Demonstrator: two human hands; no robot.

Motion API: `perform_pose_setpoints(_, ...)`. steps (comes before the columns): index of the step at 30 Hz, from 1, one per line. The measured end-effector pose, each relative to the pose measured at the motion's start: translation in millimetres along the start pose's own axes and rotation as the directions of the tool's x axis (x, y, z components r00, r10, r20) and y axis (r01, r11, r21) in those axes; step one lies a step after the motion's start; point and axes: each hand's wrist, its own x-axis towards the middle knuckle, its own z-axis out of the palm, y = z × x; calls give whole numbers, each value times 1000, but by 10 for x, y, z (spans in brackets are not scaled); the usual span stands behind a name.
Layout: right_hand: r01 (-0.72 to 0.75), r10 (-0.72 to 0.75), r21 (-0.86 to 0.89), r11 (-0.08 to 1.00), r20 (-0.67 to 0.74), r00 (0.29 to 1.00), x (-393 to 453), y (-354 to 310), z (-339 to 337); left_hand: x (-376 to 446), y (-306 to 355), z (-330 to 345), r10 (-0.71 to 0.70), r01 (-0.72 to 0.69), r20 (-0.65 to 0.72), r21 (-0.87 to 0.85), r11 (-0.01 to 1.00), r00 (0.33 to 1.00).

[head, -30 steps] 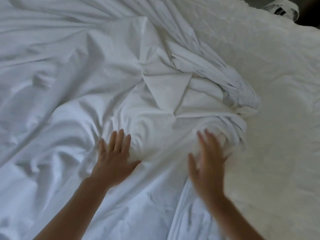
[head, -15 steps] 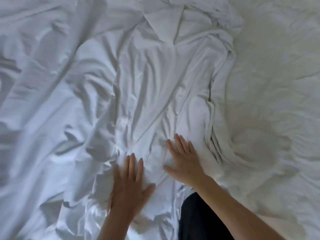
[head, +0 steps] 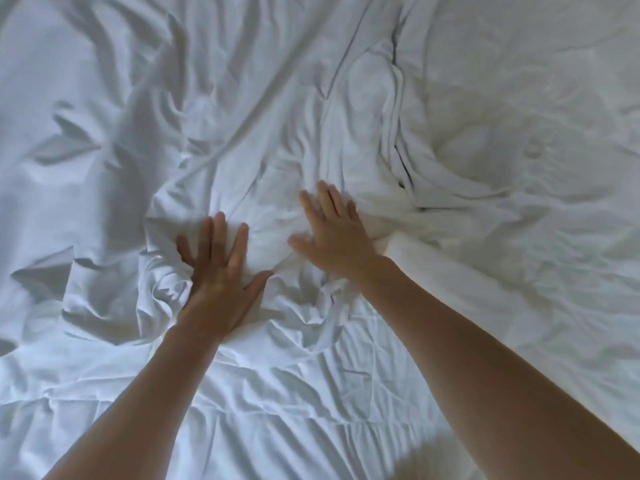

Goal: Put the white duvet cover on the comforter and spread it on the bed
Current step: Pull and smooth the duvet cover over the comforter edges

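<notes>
A crumpled white duvet cover (head: 242, 109) fills the left and middle of the view, full of folds. The cream, softer-looking comforter (head: 519, 140) lies at the right, and a bunched ridge of the cover runs along its edge. My left hand (head: 221, 271) lies flat on the cover with fingers spread, pressing into a wrinkled mound. A little to its right and farther away, my right hand (head: 336, 233) also presses flat on the cover, fingers straight, close to the comforter's edge. Neither hand grips any cloth.
White bedding covers the whole view; no bed edge, floor or other object shows. Smoother, creased cloth (head: 277, 410) lies near me between my forearms.
The view has swung down and closer over the bed. Both hands have slid along the cover and stay flat on it; the folded peak of cloth and the dark clothing have left the view.
</notes>
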Motion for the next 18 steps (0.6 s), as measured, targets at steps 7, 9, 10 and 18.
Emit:
perform_pose_setpoints(7,-28,14,-183,983,-75,997,-1268,946,24,-298,482,-133,-190,200,95,-99,975,977)
perform_pose_setpoints(9,-17,-6,-178,984,-132,991,-1445,1087,150,-552,840,-132,-74,91,105,-166,982,992)
perform_pose_setpoints(10,-5,-25,-175,985,-165,986,-1439,1121,173,-681,1003,-124,14,3,93,-178,984,996)
perform_pose_setpoints(18,215,-219,-62,975,-73,973,-1933,1146,-8,-921,1693,-217,-35,20,-219,-71,997,975)
